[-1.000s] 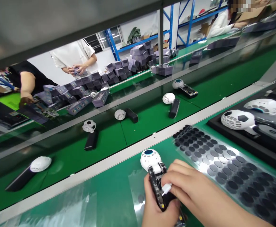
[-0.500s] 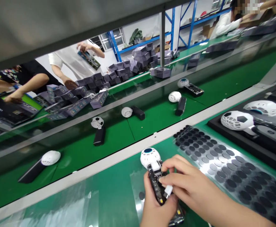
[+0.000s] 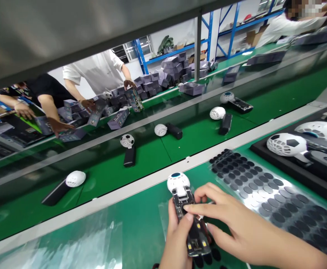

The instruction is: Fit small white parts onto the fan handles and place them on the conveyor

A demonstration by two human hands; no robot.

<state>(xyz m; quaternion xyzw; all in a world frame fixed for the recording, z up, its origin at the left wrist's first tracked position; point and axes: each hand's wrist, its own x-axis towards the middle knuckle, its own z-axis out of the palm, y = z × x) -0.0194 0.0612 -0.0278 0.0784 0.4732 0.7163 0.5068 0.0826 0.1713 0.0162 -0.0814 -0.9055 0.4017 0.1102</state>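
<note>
My left hand (image 3: 177,233) is closed around a small handheld fan (image 3: 197,237). Its white ball-shaped head (image 3: 178,182) points away from me, and the dark handle is uncovered, showing a circuit board with several yellow-white square parts. My left thumb lies along the board. With its index fingertip, my right hand (image 3: 227,220) touches the upper board near a dark round spot; its thumb stands apart at the handle's right side. A white piece is mostly hidden behind the right fingers. Beside that hand lies a clear sheet of black round stickers (image 3: 264,186).
More fans, such as this black-and-white one (image 3: 127,141), lie along the green conveyor belt (image 3: 149,160). A black tray (image 3: 257,149) with fans stands at right. Clear plastic sheets (image 3: 90,239) lie at front left. Across the belt, people handle purple boxes (image 3: 118,118). A metal panel (image 3: 82,26) hangs overhead.
The fan's handle has turned so its board faces up more fully. My right hand has gone from a pinch near a white connector to pressing with one fingertip. Belt fans have shifted right.
</note>
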